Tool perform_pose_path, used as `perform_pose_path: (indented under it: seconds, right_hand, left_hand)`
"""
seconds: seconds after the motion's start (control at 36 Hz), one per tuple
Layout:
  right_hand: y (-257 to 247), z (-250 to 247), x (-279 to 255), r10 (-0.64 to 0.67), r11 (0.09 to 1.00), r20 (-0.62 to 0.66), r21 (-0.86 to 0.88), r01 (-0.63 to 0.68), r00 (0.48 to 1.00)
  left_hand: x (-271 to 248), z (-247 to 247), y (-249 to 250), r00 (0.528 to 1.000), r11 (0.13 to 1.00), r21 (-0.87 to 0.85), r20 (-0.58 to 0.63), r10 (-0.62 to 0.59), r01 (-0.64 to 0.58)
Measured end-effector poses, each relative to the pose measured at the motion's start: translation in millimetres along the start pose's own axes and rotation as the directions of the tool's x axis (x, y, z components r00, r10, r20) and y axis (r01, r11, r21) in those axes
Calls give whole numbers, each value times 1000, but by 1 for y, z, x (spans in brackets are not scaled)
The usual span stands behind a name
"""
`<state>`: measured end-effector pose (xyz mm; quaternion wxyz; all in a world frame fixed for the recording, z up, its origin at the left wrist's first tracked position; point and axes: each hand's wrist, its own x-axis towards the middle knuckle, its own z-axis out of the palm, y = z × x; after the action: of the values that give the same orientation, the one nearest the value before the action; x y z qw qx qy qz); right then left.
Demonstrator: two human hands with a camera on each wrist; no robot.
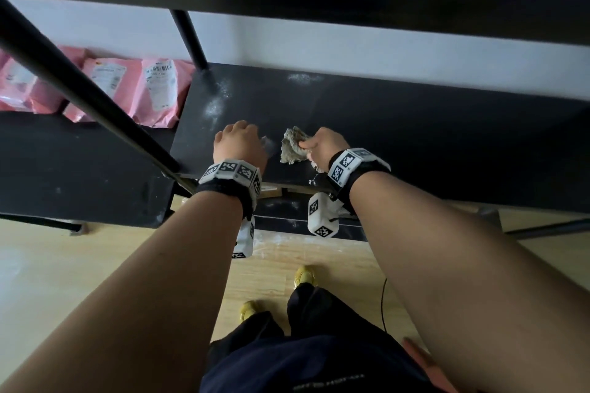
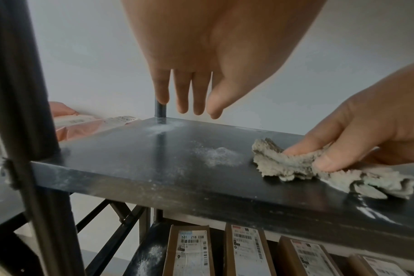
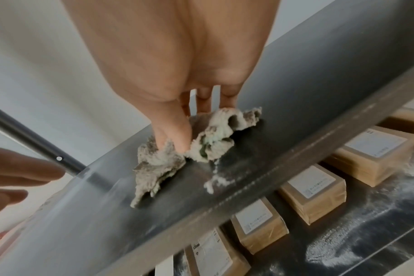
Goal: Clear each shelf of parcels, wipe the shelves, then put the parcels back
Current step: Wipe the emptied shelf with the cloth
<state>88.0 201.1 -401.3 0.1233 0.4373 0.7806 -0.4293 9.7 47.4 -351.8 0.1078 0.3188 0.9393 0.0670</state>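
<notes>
Both hands work over the black shelf (image 1: 415, 124), cleared of parcels and patched with white dust (image 2: 221, 156) toward its left end. Wiping it well, I judge, means sweeping the cloth (image 2: 293, 164) flat through each patch toward the front edge. Right hand (image 1: 322, 145) pinches the crumpled grey cloth against the shelf near the front edge; left hand (image 1: 239, 140) hovers with relaxed fingers, holding nothing. Pink parcels (image 1: 127, 86) lie beyond the shelf's left end.
</notes>
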Motion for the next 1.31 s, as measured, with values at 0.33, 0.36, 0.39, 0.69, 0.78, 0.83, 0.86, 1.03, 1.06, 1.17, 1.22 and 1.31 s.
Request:
perform_pose_path:
  seconds: [0.33, 0.36, 0.39, 0.69, 0.78, 0.83, 0.86, 1.03, 1.06, 1.17, 1.22, 1.31]
  right_hand:
    - [30, -12, -59, 33, 990, -353, -115, -79, 935]
    - [34, -13, -61, 62, 987, -341, -116, -108, 938]
    - [38, -11, -63, 81, 987, -327, -105, -121, 941]
    - [-3, 44, -64, 136, 988, -313, 113, -105, 940]
    - [-18, 62, -53, 215, 959, -306, 245, -142, 927]
    - [-27, 69, -51, 169, 965, -285, 243, -100, 944]
    - [-32, 71, -54, 135, 973, -261, 217, -78, 956]
    - [-33, 49, -61, 68, 994, -271, 97, -43, 960]
    - [-32, 42, -61, 93, 994, -323, 77, -72, 942]
    - [-11, 28, -51, 240, 950, -407, -87, -299, 881]
    - [-6, 29, -47, 247, 942, -399, -114, -315, 883]
    - [-14, 32, -43, 105, 979, -322, -131, -154, 941]
  left_hand:
    - [-23, -7, -20, 995, 995, -11, -3, 100, -100]
    - [-25, -7, -23, 995, 995, -15, 0, 103, -103]
    - [-27, -7, -26, 994, 994, -20, 4, 106, -106]
    - [-40, -8, -59, 993, 994, -19, 50, 109, -108]
    - [-40, -11, -71, 994, 995, -11, 53, 97, -97]
    - [-39, -12, -78, 994, 996, -6, 57, 94, -94]
    - [-39, -12, -80, 994, 996, -6, 61, 94, -94]
    - [-36, -13, -83, 991, 994, -26, 79, 109, -107]
    - [-36, -13, -82, 990, 993, -30, 83, 114, -112]
    - [-34, -13, -78, 986, 992, -46, 114, 120, -116]
    - [-32, -12, -76, 986, 993, -43, 117, 116, -112]
    - [-28, -10, -75, 989, 995, -27, 107, 99, -97]
